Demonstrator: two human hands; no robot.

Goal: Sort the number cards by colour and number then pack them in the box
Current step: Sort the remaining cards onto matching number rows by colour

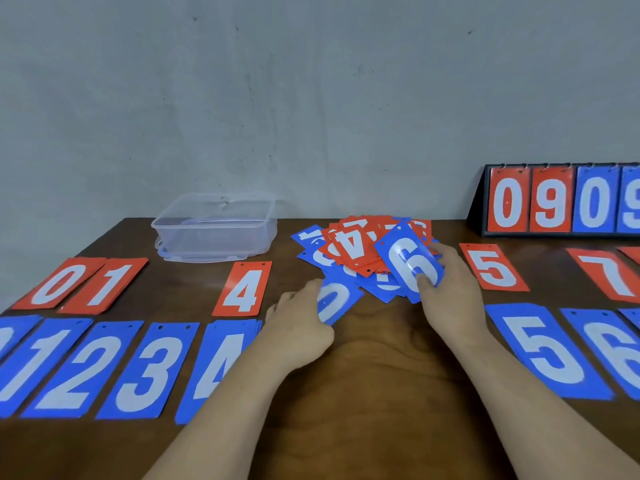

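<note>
Two bare forearms reached forward over a dark wooden table (381, 393). The right hand (450, 299) hovered at the near edge of a mixed pile of cards (360, 251), pinching a tilted blue 6 card (412, 268) with the thumb pressed on its face. The left hand (299, 322) lay low with its fingers curled at the edge of a blue 0 card (334, 301), seemingly gripping it, though the fingertips were hidden. Sorted cards lay in a red row (242, 289) behind a blue row (145, 372). A clear plastic box (214, 226) stood left of the pile. A flip scoreboard (561, 202) stood far right, before a grey wall (311, 98).
</note>
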